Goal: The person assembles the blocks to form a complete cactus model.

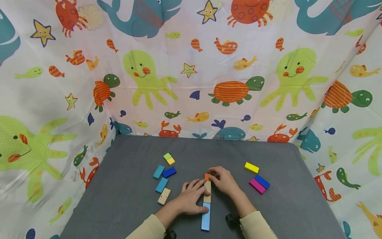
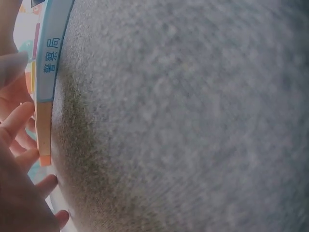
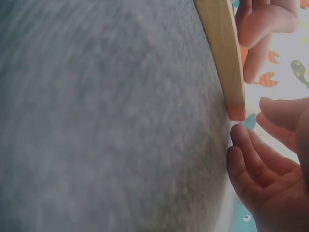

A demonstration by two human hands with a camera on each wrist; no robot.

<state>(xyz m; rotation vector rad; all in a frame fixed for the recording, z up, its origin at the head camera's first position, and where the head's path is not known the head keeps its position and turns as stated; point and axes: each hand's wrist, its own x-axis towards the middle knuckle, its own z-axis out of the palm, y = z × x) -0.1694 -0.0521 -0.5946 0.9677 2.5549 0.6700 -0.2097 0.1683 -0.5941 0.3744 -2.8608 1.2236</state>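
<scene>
A light blue block [image 1: 205,220], a plain wooden block [image 1: 208,196] and a small orange block [image 1: 207,176] lie end to end in a straight row on the grey table. My left hand [image 1: 191,199] is spread over the row's left side, thumb at the light blue block and fingers by the wooden one. Printed characters show on the light blue block's side [image 2: 50,55] in the left wrist view. At the far end, my right hand [image 1: 223,181] has its fingers loosely bent beside the orange block. The right wrist view shows a small gap between those fingertips and the orange end [image 3: 236,112].
Left of the row lie teal blocks [image 1: 161,185], a dark blue block [image 1: 169,172], another wooden block [image 1: 163,196] and small green and yellow blocks [image 1: 170,161]. To the right are yellow [image 1: 251,167], blue [image 1: 262,181] and magenta [image 1: 257,186] blocks. A sea-animal curtain [image 1: 185,99] borders the table [image 1: 125,199].
</scene>
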